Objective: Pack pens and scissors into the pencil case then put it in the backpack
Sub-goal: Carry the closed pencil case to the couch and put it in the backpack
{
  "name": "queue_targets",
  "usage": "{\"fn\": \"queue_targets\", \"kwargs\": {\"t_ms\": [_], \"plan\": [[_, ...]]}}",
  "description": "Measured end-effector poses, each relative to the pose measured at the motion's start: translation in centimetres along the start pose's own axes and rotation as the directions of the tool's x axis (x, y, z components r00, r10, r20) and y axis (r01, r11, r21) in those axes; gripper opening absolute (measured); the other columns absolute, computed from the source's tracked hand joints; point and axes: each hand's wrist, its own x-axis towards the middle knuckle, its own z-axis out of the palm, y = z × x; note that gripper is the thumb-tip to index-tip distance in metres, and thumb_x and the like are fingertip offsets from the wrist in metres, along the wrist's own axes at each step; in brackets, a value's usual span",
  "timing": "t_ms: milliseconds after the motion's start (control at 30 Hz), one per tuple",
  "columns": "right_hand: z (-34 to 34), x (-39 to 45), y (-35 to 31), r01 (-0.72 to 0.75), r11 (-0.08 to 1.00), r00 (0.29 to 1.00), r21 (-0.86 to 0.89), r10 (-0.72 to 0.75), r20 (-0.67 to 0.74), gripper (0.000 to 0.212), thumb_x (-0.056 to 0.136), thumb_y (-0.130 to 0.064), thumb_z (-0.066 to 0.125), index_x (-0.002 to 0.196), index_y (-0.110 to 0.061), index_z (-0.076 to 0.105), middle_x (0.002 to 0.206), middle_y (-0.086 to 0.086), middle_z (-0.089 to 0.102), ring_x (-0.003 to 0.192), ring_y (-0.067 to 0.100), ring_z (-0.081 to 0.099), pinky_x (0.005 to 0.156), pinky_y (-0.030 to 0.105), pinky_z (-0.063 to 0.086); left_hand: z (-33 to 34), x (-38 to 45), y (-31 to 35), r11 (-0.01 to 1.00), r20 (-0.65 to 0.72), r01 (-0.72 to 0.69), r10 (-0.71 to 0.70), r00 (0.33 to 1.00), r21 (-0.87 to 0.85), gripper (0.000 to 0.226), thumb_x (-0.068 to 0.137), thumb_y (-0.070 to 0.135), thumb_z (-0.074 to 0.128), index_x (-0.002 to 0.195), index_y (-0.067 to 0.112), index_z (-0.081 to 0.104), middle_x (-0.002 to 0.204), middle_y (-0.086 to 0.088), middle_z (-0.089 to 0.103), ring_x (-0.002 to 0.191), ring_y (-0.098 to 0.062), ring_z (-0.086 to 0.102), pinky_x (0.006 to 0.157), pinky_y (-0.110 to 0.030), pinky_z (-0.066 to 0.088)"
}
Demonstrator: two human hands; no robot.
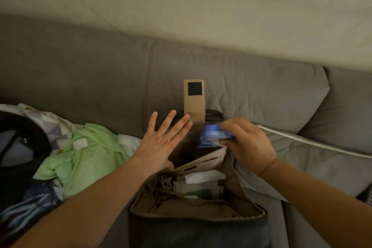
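A tan and dark backpack [201, 210] stands open on the grey sofa, its flap strap with a black square patch leaning on the backrest. Papers and a pocket show inside it. My right hand [248, 143] holds a blue pencil case [213, 136] just above the backpack's main opening at the back. My left hand [163, 139] is spread flat, fingers apart, at the left rim of the opening, holding nothing. No pens or scissors can be seen.
A light green cloth [88, 157] with a small white object on it lies left of the backpack. A black round item [22, 147] and patterned fabric sit at the far left. Grey sofa cushions [251, 90] rise behind; a white cable [314, 143] runs along the right.
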Motion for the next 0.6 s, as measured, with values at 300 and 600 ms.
{"fn": "queue_targets", "kwargs": {"t_ms": [300,600], "plan": [[8.2,-0.5,3.6,0.062,0.997,0.874,-0.051,-0.029,0.485,0.045,0.072,-0.014,0.077,0.113,-0.019,0.061,0.111,0.014,0.065,0.094,0.036,0.065,0.074,0.045,0.057,0.8,0.4,-0.1,1.000,-0.079,-0.018,0.017,0.997,-0.008,0.142,0.062,0.071,0.073,0.149,0.020,-0.027,0.157,-0.002,-0.034,0.146,-0.035,-0.025,0.108,-0.066,-0.019],[11.7,1.4,4.4,0.235,0.841,0.459,-0.488,0.347,0.818,0.039,0.095,-0.035,0.042,0.133,-0.027,0.051,0.144,0.001,0.040,0.135,0.025,0.026,0.109,0.040,0.024,1.6,1.4,-0.4,0.998,-0.112,-0.057,0.053,0.992,-0.036,0.129,0.072,0.064,0.069,0.151,0.020,-0.024,0.159,-0.002,-0.030,0.147,-0.036,-0.020,0.110,-0.067,-0.013]]}}
